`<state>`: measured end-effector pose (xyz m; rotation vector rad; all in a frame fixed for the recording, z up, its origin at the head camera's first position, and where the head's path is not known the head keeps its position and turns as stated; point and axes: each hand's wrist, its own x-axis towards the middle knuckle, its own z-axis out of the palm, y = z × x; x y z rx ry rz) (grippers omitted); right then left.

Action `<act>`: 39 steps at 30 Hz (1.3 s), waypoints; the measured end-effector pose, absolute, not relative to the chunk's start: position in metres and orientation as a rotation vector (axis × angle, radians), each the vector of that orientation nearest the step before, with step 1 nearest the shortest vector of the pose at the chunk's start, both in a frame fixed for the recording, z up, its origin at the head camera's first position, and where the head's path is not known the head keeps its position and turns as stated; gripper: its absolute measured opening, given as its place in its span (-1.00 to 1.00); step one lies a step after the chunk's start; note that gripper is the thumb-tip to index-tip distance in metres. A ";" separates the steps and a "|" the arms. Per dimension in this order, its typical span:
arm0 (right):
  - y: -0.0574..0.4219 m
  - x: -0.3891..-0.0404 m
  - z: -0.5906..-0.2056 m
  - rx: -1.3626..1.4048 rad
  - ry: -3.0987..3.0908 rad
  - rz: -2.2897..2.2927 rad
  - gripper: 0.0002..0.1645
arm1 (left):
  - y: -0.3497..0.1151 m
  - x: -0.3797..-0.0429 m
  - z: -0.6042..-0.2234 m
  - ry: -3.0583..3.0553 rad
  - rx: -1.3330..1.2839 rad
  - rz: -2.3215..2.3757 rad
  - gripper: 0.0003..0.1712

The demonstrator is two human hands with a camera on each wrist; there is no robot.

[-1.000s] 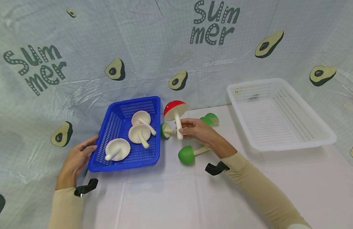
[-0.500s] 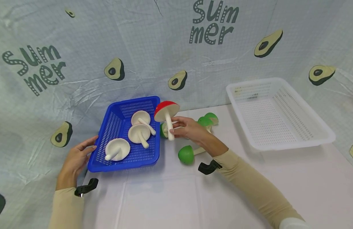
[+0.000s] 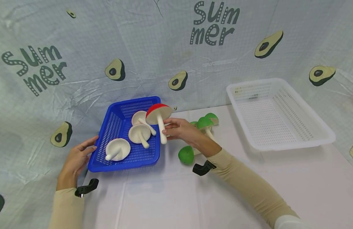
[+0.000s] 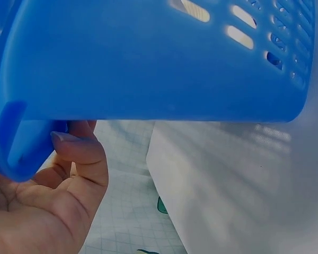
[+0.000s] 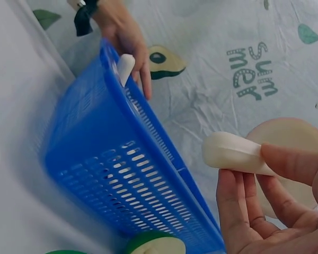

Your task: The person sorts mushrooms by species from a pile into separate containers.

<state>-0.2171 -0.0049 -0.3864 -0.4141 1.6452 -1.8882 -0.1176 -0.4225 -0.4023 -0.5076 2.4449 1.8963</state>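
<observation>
My right hand (image 3: 183,132) pinches the white stem of a red-capped toy mushroom (image 3: 158,113) between thumb and fingers. The mushroom is upright, its cap overlapping the right rim of the blue basket (image 3: 158,149) in the head view. From the right wrist, the stem end (image 5: 225,151) points away from the palm, with the cap behind the fingers. My left hand (image 3: 78,157) grips the basket's left rim, fingers curled at its underside in the left wrist view. Inside the basket lie three mushrooms (image 3: 118,149), pale undersides and stems facing up.
Several green-capped mushrooms (image 3: 186,155) lie on the white table (image 3: 159,200) right of the blue basket, partly hidden by my right arm. A white basket (image 3: 293,145) stands at the right. A pale cloth (image 3: 147,51) printed with avocados hangs behind.
My right hand has carried the red-capped mushroom leftward, from beside the blue basket to its right rim. My left hand and the basket have stayed in place.
</observation>
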 end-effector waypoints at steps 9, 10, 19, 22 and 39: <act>-0.020 -0.216 -0.384 -0.468 1.635 -1.849 -0.45 | -0.422 -0.117 -0.402 2.435 -0.528 1.891 -0.35; -0.021 -0.216 -0.384 -0.475 1.635 -1.842 -0.44 | -0.422 -0.117 -0.402 2.430 -0.528 1.895 -0.35; -0.037 -0.213 -0.381 -0.474 1.633 -1.808 -0.42 | -0.423 -0.116 -0.402 2.386 -0.488 1.953 -0.35; -0.043 -0.213 -0.383 -0.476 1.631 -1.795 -0.42 | -0.423 -0.116 -0.402 2.388 -0.492 1.952 -0.36; -0.066 -0.207 -0.384 -0.510 1.644 -1.778 -0.36 | -0.424 -0.117 -0.403 2.383 -0.513 1.951 -0.35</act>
